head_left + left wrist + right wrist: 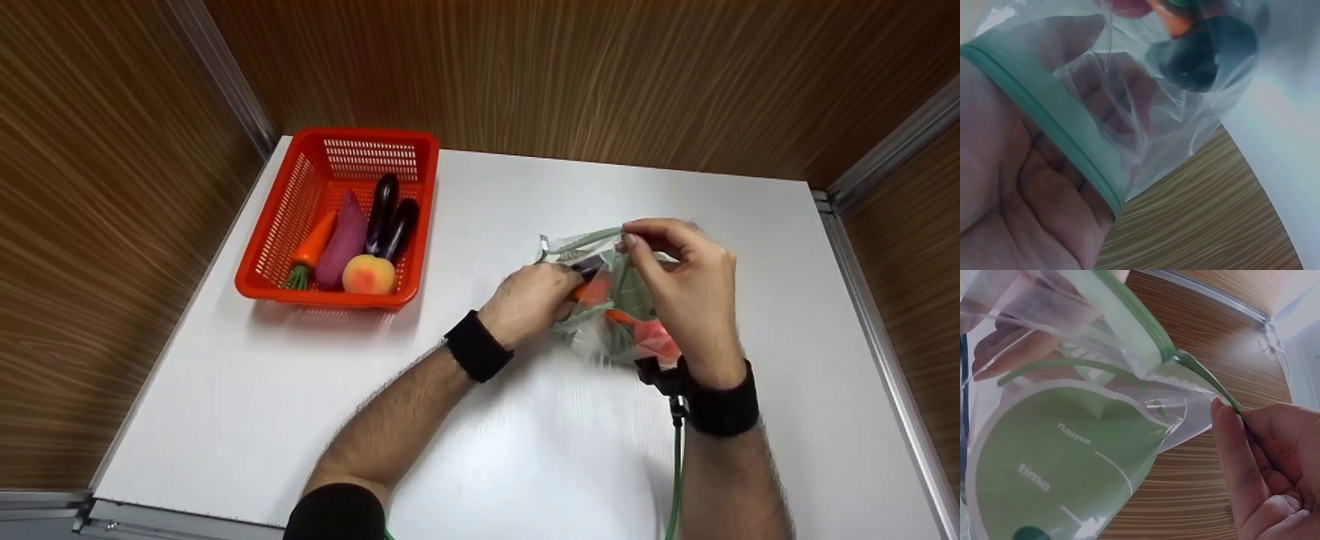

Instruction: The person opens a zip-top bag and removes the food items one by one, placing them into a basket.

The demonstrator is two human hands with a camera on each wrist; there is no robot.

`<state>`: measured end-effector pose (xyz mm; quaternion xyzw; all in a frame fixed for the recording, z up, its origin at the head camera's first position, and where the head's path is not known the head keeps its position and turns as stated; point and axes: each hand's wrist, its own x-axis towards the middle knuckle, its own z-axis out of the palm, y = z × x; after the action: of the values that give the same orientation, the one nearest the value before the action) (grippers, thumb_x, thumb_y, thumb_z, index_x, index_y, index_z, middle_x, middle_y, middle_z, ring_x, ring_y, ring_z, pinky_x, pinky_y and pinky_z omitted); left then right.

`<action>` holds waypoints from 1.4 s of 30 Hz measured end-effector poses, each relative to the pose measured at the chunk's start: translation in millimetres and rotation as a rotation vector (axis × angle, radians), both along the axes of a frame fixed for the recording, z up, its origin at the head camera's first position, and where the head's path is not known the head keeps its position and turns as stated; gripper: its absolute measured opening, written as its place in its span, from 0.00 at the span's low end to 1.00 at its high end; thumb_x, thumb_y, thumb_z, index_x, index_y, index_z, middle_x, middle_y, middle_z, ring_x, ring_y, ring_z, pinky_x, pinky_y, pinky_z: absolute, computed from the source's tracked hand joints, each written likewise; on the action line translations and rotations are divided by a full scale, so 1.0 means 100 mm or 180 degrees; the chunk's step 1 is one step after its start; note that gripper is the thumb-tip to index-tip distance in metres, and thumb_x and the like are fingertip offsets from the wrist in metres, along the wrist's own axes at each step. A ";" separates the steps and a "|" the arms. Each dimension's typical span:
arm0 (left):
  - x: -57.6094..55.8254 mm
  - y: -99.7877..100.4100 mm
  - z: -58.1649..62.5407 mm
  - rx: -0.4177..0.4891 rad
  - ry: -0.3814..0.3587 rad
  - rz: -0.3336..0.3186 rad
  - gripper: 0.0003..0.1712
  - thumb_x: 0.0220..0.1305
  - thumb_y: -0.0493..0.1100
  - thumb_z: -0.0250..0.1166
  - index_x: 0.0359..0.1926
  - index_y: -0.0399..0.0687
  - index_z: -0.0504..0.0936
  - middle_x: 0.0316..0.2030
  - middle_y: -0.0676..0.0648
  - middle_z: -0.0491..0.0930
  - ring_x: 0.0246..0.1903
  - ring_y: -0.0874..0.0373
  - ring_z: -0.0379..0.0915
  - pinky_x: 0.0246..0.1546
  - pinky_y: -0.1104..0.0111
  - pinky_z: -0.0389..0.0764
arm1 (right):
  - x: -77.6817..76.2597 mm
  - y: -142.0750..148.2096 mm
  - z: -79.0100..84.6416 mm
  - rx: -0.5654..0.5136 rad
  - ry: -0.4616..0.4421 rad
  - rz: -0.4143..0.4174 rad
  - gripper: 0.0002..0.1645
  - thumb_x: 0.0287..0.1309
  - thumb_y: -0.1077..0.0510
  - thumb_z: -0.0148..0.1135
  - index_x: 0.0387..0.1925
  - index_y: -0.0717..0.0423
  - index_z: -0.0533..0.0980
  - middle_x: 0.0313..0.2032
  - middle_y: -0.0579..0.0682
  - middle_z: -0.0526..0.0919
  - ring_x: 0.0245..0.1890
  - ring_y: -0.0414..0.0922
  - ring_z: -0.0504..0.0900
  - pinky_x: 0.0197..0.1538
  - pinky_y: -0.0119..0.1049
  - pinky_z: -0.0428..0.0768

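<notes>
A clear zip bag with a green seal strip and a green printed label stands right of the table's middle. My right hand pinches the bag's rim between thumb and forefinger. Past the green strip, my left hand reaches into the bag's mouth. Through the plastic in the left wrist view its fingers look loosely bent, with nothing held. A dark rounded thing and an orange piece lie deeper in the bag, apart from those fingers. Something pink-red shows near its bottom.
At the left a red basket holds a carrot, a purple sweet potato, two eggplants and a peach. Wood-grain panels border the white table. A green cable runs from the right wrist.
</notes>
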<state>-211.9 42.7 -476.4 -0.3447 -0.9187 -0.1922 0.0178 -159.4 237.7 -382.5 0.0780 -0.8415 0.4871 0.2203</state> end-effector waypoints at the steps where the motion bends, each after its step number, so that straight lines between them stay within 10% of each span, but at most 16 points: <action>1: -0.01 0.00 -0.02 -0.0018 0.0034 0.0083 0.06 0.86 0.40 0.70 0.47 0.46 0.92 0.45 0.45 0.96 0.45 0.48 0.97 0.42 0.52 0.98 | 0.00 -0.01 -0.01 0.0025 -0.0013 0.0006 0.10 0.79 0.69 0.72 0.52 0.60 0.95 0.46 0.57 0.97 0.46 0.25 0.93 0.49 0.16 0.89; 8: -0.06 0.06 -0.20 -0.0415 0.0126 0.0503 0.05 0.79 0.41 0.78 0.48 0.46 0.91 0.47 0.46 0.96 0.46 0.47 0.98 0.42 0.54 0.99 | -0.01 -0.06 -0.07 0.0336 -0.0089 0.0103 0.09 0.78 0.68 0.74 0.53 0.60 0.95 0.49 0.56 0.98 0.47 0.20 0.88 0.50 0.13 0.85; 14: -0.57 0.26 -1.29 -0.0488 0.0984 0.0727 0.04 0.82 0.39 0.70 0.45 0.52 0.88 0.35 0.50 0.92 0.31 0.52 0.94 0.22 0.59 0.92 | -0.02 -0.09 -0.10 0.0470 -0.0252 0.0180 0.09 0.80 0.66 0.73 0.54 0.59 0.94 0.51 0.55 0.98 0.48 0.21 0.87 0.49 0.13 0.85; 15: -0.56 0.27 -1.32 -0.0510 0.1135 0.0783 0.05 0.83 0.39 0.68 0.44 0.53 0.88 0.33 0.52 0.92 0.29 0.54 0.94 0.21 0.60 0.91 | -0.02 -0.10 -0.10 0.0466 -0.0280 0.0205 0.09 0.80 0.66 0.73 0.54 0.58 0.94 0.51 0.55 0.98 0.48 0.21 0.87 0.49 0.13 0.85; 23: -0.52 0.24 -1.26 -0.0530 0.1228 0.0869 0.03 0.78 0.41 0.71 0.45 0.51 0.84 0.32 0.49 0.92 0.28 0.52 0.92 0.18 0.55 0.88 | -0.05 -0.14 -0.16 0.0517 -0.0344 0.0367 0.09 0.80 0.65 0.74 0.55 0.60 0.94 0.52 0.56 0.98 0.48 0.25 0.88 0.49 0.13 0.85; 30: -0.21 0.12 -0.52 -0.0399 0.0650 0.0744 0.11 0.79 0.45 0.76 0.53 0.45 0.88 0.41 0.44 0.97 0.39 0.47 0.98 0.35 0.57 0.98 | -0.05 -0.10 -0.12 0.0528 -0.0360 0.0279 0.09 0.82 0.63 0.73 0.55 0.58 0.94 0.53 0.56 0.98 0.50 0.29 0.90 0.49 0.13 0.84; 37: -0.16 0.10 -0.27 -0.0044 0.0543 0.0658 0.26 0.82 0.61 0.75 0.59 0.43 0.91 0.46 0.42 0.97 0.46 0.43 0.98 0.42 0.54 0.99 | -0.04 -0.01 -0.06 0.0434 -0.0193 0.0053 0.09 0.80 0.64 0.73 0.54 0.60 0.94 0.50 0.56 0.97 0.48 0.26 0.88 0.48 0.12 0.84; 42: -0.12 0.05 -0.11 0.0102 0.0581 0.0542 0.16 0.83 0.48 0.73 0.60 0.42 0.92 0.46 0.43 0.97 0.45 0.44 0.98 0.42 0.53 0.99 | -0.03 0.04 -0.02 0.0340 -0.0168 -0.0044 0.10 0.79 0.66 0.73 0.54 0.60 0.94 0.51 0.55 0.96 0.48 0.29 0.89 0.49 0.12 0.85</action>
<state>-224.2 47.9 -487.5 -0.2811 -0.9360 -0.1725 0.1231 -161.9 241.4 -384.4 0.0710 -0.8723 0.4419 0.1969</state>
